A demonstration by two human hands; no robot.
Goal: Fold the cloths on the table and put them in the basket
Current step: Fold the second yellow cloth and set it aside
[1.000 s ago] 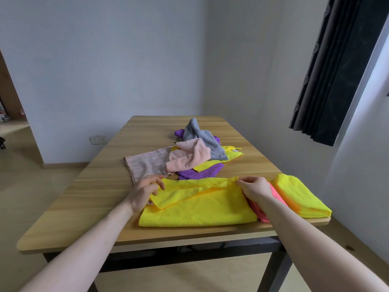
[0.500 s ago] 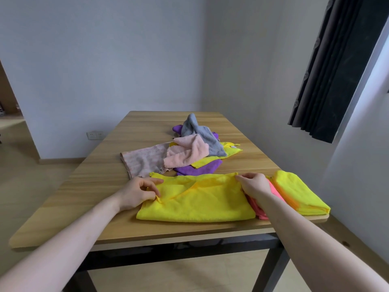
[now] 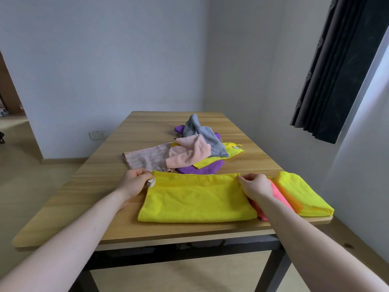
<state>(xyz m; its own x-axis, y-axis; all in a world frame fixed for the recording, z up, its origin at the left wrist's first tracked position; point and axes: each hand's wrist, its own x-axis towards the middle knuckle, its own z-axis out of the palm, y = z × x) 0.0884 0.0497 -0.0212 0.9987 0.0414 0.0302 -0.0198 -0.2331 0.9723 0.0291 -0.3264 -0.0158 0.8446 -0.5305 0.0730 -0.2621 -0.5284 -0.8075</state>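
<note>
Since half a second ago, both far corners of the yellow cloth (image 3: 197, 199) have been drawn out and its rumpled top layer now lies flat.

My left hand (image 3: 134, 184) pinches the far left corner with curled fingers (image 3: 145, 175), and my right hand (image 3: 255, 186) pinches the far right corner the same way. Between them the cloth lies folded on the bench (image 3: 101, 186) near its front edge, long axis running left to right. Just right of it lie a folded pink cloth (image 3: 280, 197) and a folded yellow one (image 3: 303, 194); the unfolded pile (image 3: 195, 148) sits farther back.
</note>
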